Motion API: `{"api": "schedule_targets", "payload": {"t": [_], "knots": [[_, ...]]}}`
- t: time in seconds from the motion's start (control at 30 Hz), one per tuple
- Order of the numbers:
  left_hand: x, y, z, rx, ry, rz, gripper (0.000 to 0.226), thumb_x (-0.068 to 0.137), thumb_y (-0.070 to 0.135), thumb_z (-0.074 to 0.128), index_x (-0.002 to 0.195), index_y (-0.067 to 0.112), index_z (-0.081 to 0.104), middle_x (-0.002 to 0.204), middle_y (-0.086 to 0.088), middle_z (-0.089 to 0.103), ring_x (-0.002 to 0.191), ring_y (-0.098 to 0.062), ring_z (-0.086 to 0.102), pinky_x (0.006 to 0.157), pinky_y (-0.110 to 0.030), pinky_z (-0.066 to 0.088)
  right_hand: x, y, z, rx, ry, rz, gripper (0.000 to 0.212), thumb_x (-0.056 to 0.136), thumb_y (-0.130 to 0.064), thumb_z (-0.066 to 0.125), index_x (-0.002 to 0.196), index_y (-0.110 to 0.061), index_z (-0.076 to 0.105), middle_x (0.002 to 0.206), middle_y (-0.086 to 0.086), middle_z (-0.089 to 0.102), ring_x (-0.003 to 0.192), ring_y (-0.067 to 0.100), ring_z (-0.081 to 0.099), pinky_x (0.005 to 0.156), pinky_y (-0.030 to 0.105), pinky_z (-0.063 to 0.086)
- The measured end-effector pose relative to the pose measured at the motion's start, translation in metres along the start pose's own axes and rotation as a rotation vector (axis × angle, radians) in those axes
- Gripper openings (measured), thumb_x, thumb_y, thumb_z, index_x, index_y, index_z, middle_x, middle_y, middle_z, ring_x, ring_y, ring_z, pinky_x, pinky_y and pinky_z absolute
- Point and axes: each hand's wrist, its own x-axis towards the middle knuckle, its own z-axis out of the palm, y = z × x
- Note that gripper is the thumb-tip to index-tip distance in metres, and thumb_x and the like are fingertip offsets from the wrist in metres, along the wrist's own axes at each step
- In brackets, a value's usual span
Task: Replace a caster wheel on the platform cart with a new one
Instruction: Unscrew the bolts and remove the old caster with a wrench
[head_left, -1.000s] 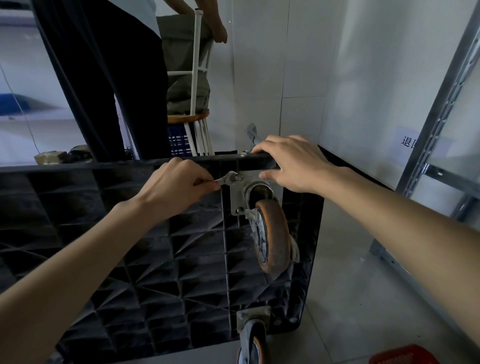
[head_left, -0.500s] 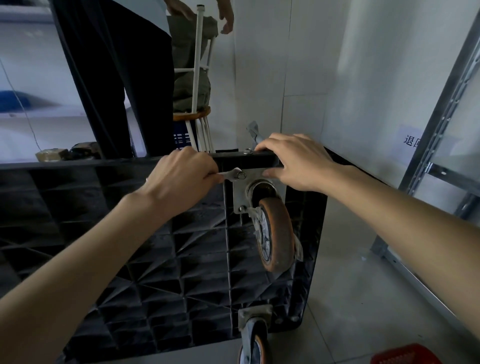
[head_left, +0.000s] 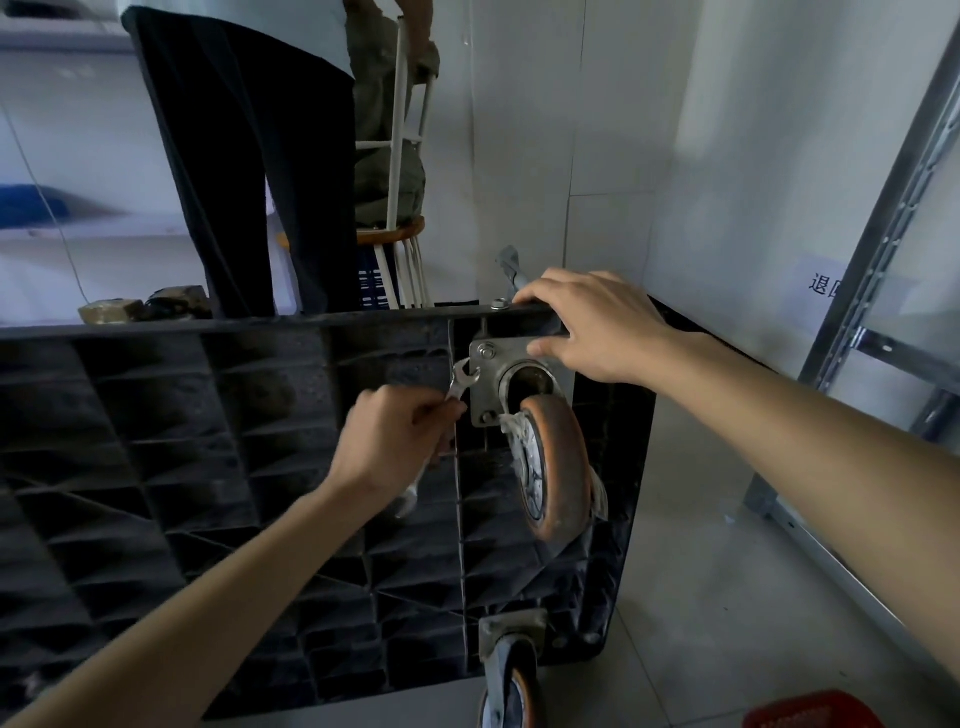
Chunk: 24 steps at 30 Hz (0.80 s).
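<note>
The black platform cart (head_left: 208, 467) stands on its side, ribbed underside facing me. An orange caster wheel (head_left: 558, 467) hangs from a steel mounting plate (head_left: 485, 387) at the upper right corner. My left hand (head_left: 395, 441) grips a small open-end wrench (head_left: 463, 378), whose jaw sits just below the plate's upper-left bolt (head_left: 487, 353), apart from it. My right hand (head_left: 592, 325) holds the cart's top edge, thumb pressing the plate's upper right. A second caster (head_left: 511, 670) sits lower down.
A person in dark trousers (head_left: 249, 171) stands behind the cart beside a white stool (head_left: 400, 228) with a wooden seat. A metal shelf frame (head_left: 878, 270) rises at the right. A red object (head_left: 810, 712) lies on the tiled floor at the bottom right.
My left hand has dropped down and left with the wrench, pulling its jaw off the upper-left bolt. My right hand stays on the cart's top edge.
</note>
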Motion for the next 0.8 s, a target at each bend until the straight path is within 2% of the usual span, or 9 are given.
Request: {"api": "schedule_targets", "payload": {"t": [0.13,0.27,0.33,0.4,0.5,0.6,0.7,0.8], "knots": [[0.014,0.004,-0.017,0.142,-0.008,0.089,0.031,0.095,0.039,0.064,0.071,0.021,0.071,0.054,0.003,0.059,0.053,-0.018,0.057,0.055,-0.037,0.049,-0.001,0.0,-0.001,0.001,-0.004,0.011,0.052,0.092,-0.042,0.07,0.139,-0.03,0.052,0.131,-0.009,0.056,0.117,0.023,0.054,0.087,0.027,0.028],[0.026,0.007,-0.031,0.199,-0.014,0.158,0.023,0.095,0.042,0.064,0.087,0.025,0.077,0.058,0.004,0.063,0.055,-0.017,0.06,0.055,-0.039,0.052,-0.001,0.001,0.0,0.003,0.001,0.004,0.053,0.092,-0.042,0.07,0.14,-0.03,0.051,0.134,-0.01,0.056,0.118,0.022,0.055,0.092,0.03,0.033],[0.029,0.007,-0.035,0.238,0.006,0.196,0.022,0.095,0.042,0.064,0.089,0.026,0.077,0.059,0.006,0.062,0.055,-0.014,0.057,0.052,-0.035,0.048,0.0,0.001,0.0,0.004,-0.001,0.003,0.053,0.092,-0.042,0.069,0.14,-0.03,0.051,0.134,-0.01,0.055,0.119,0.022,0.055,0.093,0.03,0.034],[0.032,0.008,-0.038,0.311,0.004,0.241,0.022,0.096,0.042,0.062,0.088,0.027,0.076,0.062,0.009,0.061,0.058,-0.015,0.056,0.051,-0.03,0.04,-0.001,0.001,0.0,0.011,-0.002,0.005,0.053,0.092,-0.042,0.07,0.14,-0.03,0.051,0.134,-0.01,0.056,0.118,0.022,0.055,0.089,0.029,0.031],[0.039,0.013,-0.046,0.434,-0.037,0.303,0.026,0.098,0.045,0.057,0.09,0.026,0.074,0.073,0.008,0.065,0.068,-0.021,0.06,0.056,-0.033,0.044,0.0,0.002,0.001,0.014,-0.002,0.005,0.052,0.091,-0.041,0.07,0.139,-0.03,0.052,0.131,-0.01,0.056,0.116,0.022,0.055,0.085,0.027,0.027],[0.045,0.016,-0.053,0.5,-0.058,0.338,0.028,0.098,0.045,0.056,0.089,0.026,0.073,0.074,0.007,0.065,0.069,-0.019,0.06,0.056,-0.034,0.045,0.001,0.001,0.002,0.021,0.004,0.002,0.052,0.091,-0.041,0.071,0.139,-0.031,0.052,0.131,-0.011,0.056,0.116,0.022,0.054,0.085,0.027,0.027],[0.033,0.009,-0.038,0.372,0.042,0.313,0.025,0.097,0.038,0.061,0.085,0.022,0.074,0.069,0.005,0.067,0.062,-0.019,0.061,0.057,-0.036,0.051,0.0,0.001,0.001,0.024,0.01,0.01,0.053,0.091,-0.041,0.071,0.139,-0.031,0.052,0.132,-0.011,0.056,0.117,0.023,0.055,0.084,0.027,0.028],[0.012,0.001,-0.006,0.086,-0.064,0.129,0.034,0.097,0.032,0.064,0.065,0.021,0.068,0.054,0.003,0.064,0.049,-0.013,0.061,0.056,-0.037,0.054,-0.002,0.002,0.002,0.017,0.008,0.009,0.052,0.091,-0.042,0.07,0.139,-0.031,0.052,0.131,-0.011,0.056,0.116,0.022,0.055,0.083,0.027,0.028]]}}
